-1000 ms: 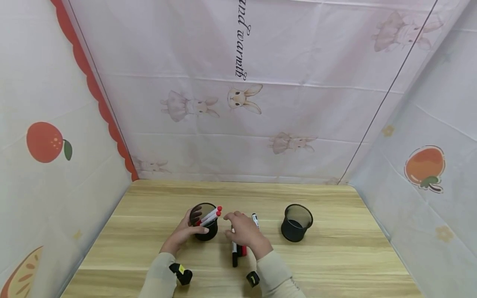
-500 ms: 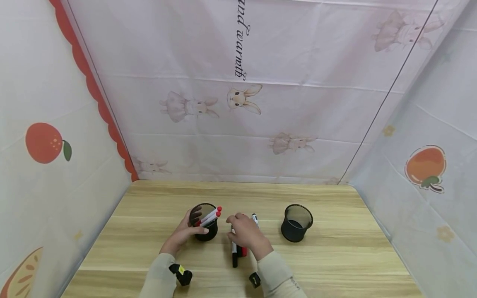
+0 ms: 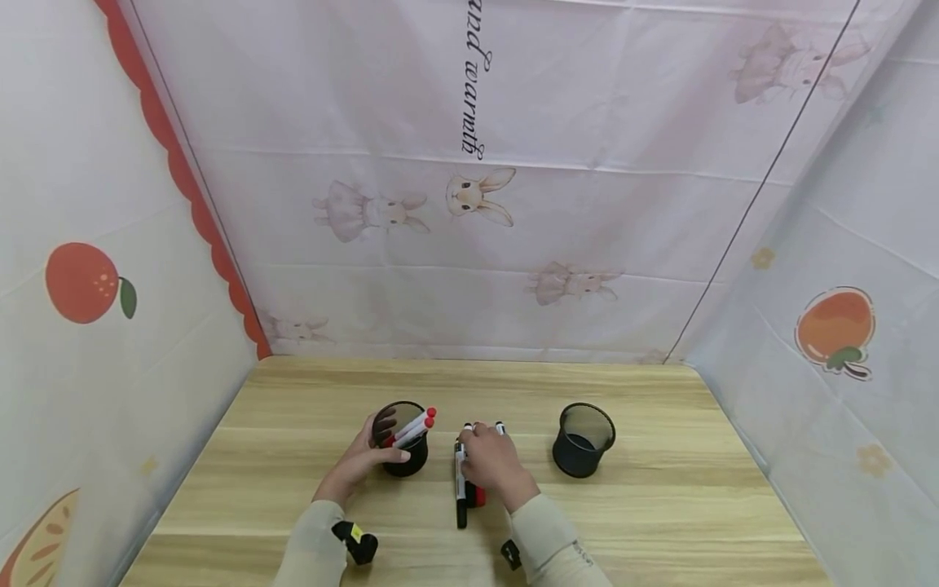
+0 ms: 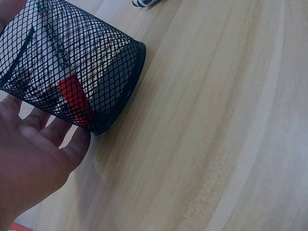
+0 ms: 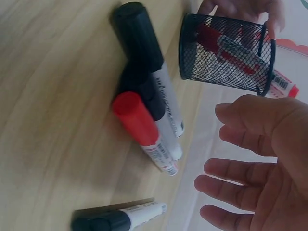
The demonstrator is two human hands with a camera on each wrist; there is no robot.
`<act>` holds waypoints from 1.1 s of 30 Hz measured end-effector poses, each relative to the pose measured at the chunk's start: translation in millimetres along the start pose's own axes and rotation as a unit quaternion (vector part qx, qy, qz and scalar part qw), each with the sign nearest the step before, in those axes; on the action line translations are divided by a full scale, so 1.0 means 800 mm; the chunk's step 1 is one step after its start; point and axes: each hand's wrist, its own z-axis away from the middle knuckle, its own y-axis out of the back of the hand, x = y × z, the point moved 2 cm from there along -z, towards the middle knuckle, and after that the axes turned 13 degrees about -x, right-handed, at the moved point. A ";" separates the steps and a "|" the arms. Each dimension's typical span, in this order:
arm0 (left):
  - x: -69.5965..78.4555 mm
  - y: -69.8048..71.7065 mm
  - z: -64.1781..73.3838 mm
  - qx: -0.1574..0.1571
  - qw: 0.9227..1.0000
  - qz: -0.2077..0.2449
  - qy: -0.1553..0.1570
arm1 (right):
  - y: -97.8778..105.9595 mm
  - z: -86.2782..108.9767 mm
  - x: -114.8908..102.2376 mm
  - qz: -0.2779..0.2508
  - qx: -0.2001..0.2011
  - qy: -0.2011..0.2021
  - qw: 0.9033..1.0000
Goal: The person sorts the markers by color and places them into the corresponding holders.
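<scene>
Markers [image 3: 460, 485] at the head view's lower centre could roll apart if the right hand [image 3: 493, 461], fingers loosely spread, nudges them while the left hand [image 3: 362, 459] grips the cup [image 3: 415, 462].

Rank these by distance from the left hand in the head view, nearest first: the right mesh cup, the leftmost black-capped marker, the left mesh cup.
1. Left mesh cup: on the left, gripped by the left hand.
2. Leftmost black-capped marker: lying in the middle.
3. Right mesh cup: standing farthest right.
</scene>
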 end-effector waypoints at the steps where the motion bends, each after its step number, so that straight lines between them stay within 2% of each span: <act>1: 0.001 0.000 0.000 0.000 1.000 -0.001 0.001 | -0.001 0.000 0.001 -0.002 -0.002 -0.004 1.000; 12: 0.002 0.001 0.000 0.004 1.000 -0.002 0.000 | -0.008 0.000 0.011 -0.039 -0.003 -0.022 0.999; 20: -0.001 0.002 0.000 0.002 1.000 -0.010 -0.005 | -0.016 -0.003 0.013 -0.042 -0.018 -0.022 0.999; 23: -0.002 0.001 0.000 0.003 1.000 -0.012 -0.004 | -0.021 -0.005 0.014 -0.059 -0.024 -0.024 0.998; 33: 0.000 0.002 0.000 0.000 1.000 0.004 0.009 | -0.037 -0.011 0.020 -0.108 0.008 -0.009 0.994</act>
